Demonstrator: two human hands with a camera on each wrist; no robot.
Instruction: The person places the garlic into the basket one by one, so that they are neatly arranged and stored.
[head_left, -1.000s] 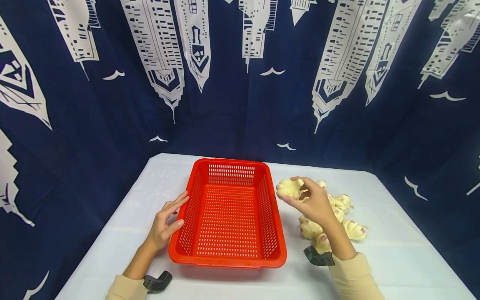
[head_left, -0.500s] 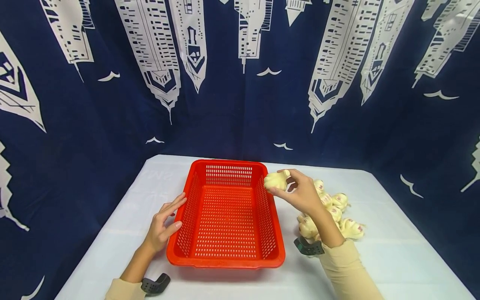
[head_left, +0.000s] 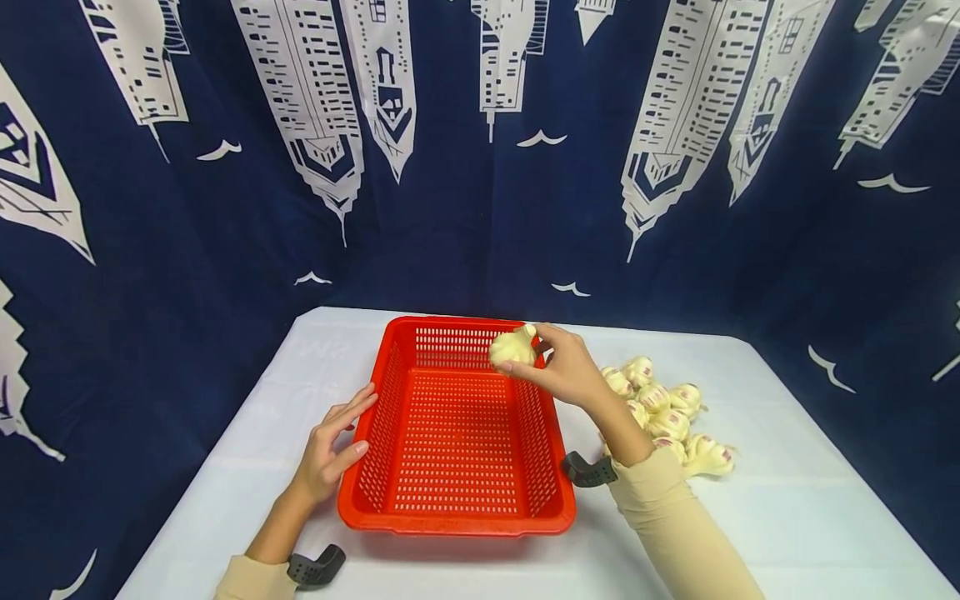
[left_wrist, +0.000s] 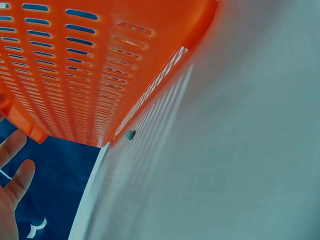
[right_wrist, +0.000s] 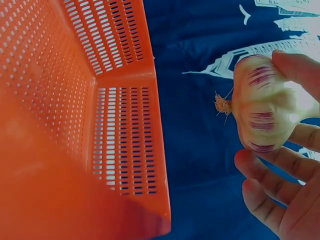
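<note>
My right hand (head_left: 567, 367) pinches a garlic bulb (head_left: 513, 348) between thumb and fingers, above the far right part of a red perforated basket (head_left: 456, 525). The right wrist view shows the bulb (right_wrist: 262, 105) up close, pale with purple streaks and a tuft of roots. Straight fingers of my left hand (head_left: 330, 446) rest against the basket's left rim. Only some fingertips of the left hand (left_wrist: 15, 185) show in the left wrist view, beside the basket wall (left_wrist: 75, 65). Nothing lies in the basket.
A heap of several garlic bulbs (head_left: 670, 423) lies on the white table (head_left: 795, 500) to the right of the basket, partly behind my right forearm. A dark blue curtain (head_left: 450, 250) with white buildings hangs behind the table.
My right hand has carried the garlic bulb leftward and slightly up, from beside the heap to over the basket. The left hand stays at the rim.
</note>
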